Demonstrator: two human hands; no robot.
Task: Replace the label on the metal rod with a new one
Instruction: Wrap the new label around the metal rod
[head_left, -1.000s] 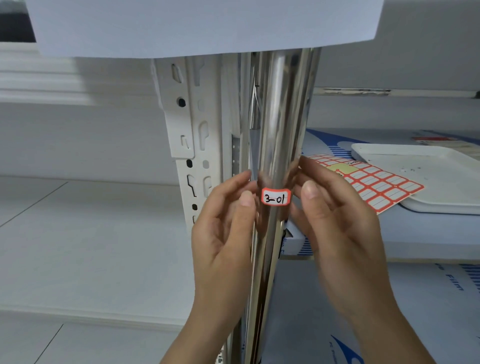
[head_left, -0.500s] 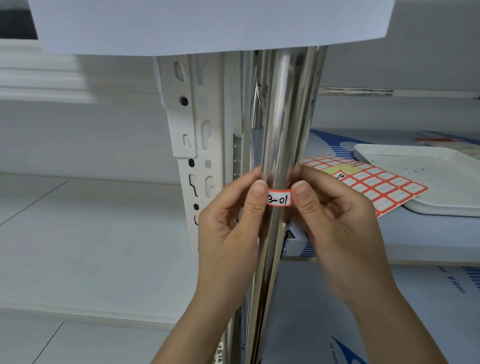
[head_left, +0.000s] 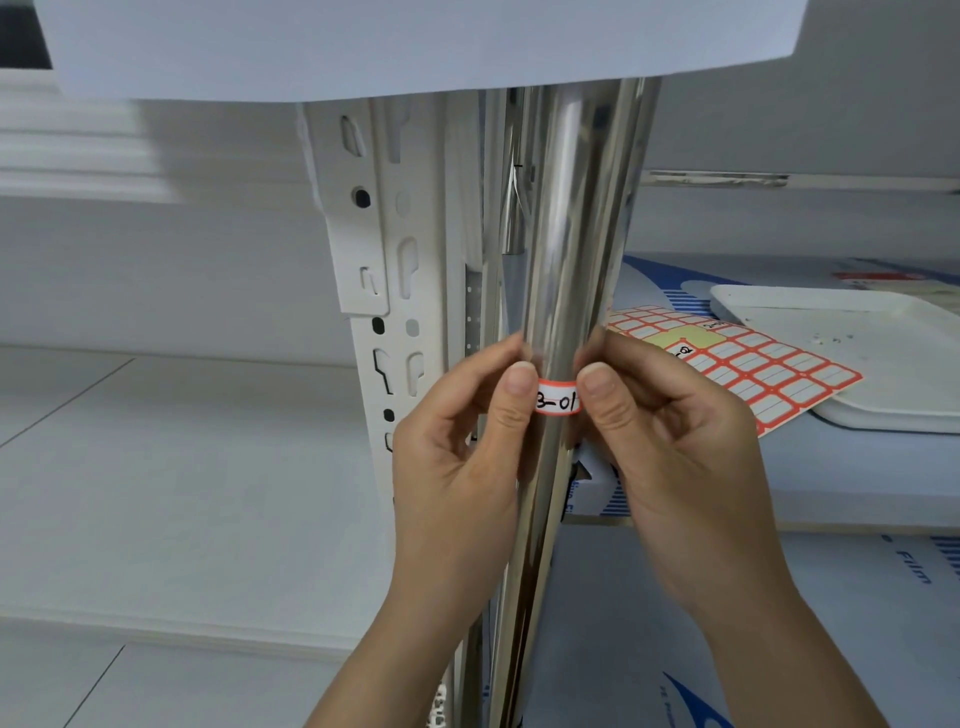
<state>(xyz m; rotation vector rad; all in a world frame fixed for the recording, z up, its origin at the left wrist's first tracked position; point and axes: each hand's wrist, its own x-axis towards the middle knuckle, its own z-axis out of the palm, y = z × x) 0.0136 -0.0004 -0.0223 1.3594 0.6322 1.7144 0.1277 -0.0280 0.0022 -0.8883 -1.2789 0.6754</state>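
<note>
Label (head_left: 558, 399): thin, limp, sticky paper on the slick metal rod (head_left: 571, 234). Left hand (head_left: 462, 457) at nine o'clock and right hand (head_left: 670, 441) at three pinch its ends; lift at a corner.

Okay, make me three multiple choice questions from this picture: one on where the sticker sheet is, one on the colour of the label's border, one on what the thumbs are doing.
1. Where does the sheet of blank labels lie?
A. On the shelf to the right of the metal rod, partly on the white tray
B. On the floor left of the rod
C. Taped to the white slotted upright

2. What colour is the border of the label marked 3-01?
A. Blue
B. Orange-red
C. Green

3. What are the thumbs of the left hand and right hand doing?
A. Hanging clear of the rod
B. Gripping the tray
C. Pressing the label's two ends against the rod

Answers: A, since the sheet's far corner overlaps the tray's rim; B, the rim around the writing is orange-red; C, each thumb tip covers one end of the label.
</note>
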